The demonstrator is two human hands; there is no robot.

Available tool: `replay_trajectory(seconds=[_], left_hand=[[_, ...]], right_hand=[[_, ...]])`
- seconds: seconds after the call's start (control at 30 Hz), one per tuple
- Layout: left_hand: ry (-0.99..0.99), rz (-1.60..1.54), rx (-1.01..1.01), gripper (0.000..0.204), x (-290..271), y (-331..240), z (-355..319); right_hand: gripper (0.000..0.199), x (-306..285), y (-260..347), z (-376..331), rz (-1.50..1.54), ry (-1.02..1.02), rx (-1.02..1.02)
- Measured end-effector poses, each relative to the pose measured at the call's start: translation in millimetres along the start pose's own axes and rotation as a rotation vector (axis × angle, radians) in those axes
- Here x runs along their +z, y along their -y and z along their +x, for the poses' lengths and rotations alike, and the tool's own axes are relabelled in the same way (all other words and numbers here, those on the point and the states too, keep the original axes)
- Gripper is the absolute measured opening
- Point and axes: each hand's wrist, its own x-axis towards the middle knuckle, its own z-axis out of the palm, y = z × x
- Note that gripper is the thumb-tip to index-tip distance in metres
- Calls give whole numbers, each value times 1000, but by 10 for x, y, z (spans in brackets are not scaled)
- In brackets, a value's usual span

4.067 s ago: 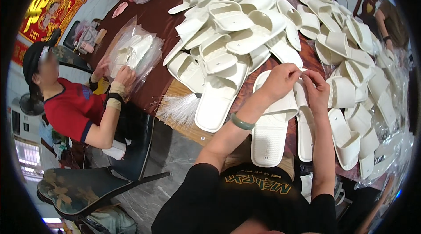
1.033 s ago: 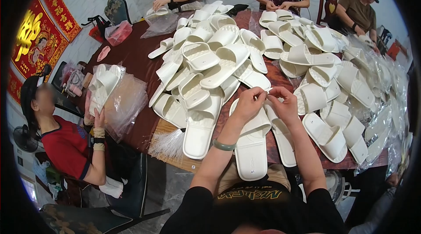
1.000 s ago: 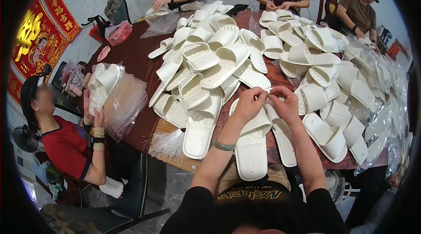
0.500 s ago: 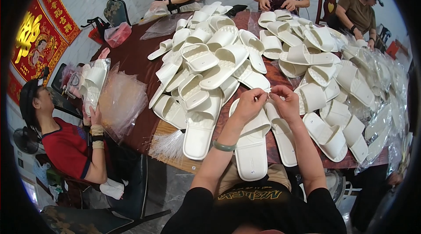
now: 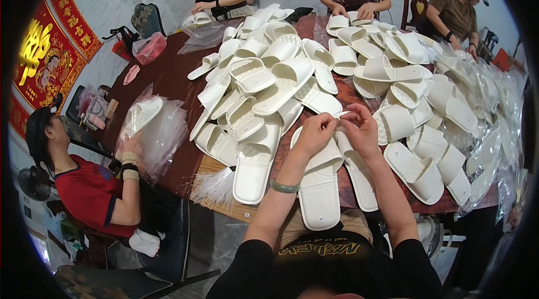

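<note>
My left hand [image 5: 315, 135] and my right hand [image 5: 360, 130] meet above the near edge of the table, fingertips pinched together. Something small and whitish shows between them, too tiny to make out. Beneath my wrists lies a pair of white slippers: the left slipper [image 5: 319, 203] juts over the table edge toward my lap, and the right slipper [image 5: 359, 178] is partly covered by my right hand and forearm. A bundle of thin white strands [image 5: 216, 184] rests left of my left forearm, beside a large heap of white slippers [image 5: 255, 74].
More loose slippers [image 5: 412, 170] lie to the right, with plastic-wrapped ones [image 5: 488, 125] beyond. At left, a person in red [image 5: 92, 187] holds a bagged slipper [image 5: 143, 116] near clear bags [image 5: 168, 136]. Several other people work along the far side of the brown table [image 5: 163, 74].
My hands stay pinched together, fingers slightly shifted. The person at left has lowered the bagged slipper onto the clear bags. The person at far left now handles white slippers.
</note>
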Motion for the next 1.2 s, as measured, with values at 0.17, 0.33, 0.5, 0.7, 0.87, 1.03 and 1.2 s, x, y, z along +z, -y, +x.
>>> replay_trajectory(seconds=[0.17,0.33,0.5,0.7,0.87,1.03,1.2], left_hand=[[5,-40,-7,17,2,36,6],[-103,9,72,14,-13,48,33],[-168,-111,44,15,14,40,30],[-30,-60,102,14,234,85,99],[281,-160,208,14,1337,-121,218],[355,-155,274,16,1692,-345,253],[-5,-708,190,13,1068,-153,534]], right_hand=[[33,38,3,19,25,-39,-52],[15,-12,60,61,-242,61,58],[11,-38,-10,61,-219,67,72],[13,-239,-115,-44,-274,-5,-12],[13,-1260,31,-735,-410,-349,33],[12,-1540,95,-1022,-360,-527,52],[26,-1256,-70,-531,83,-604,-32]])
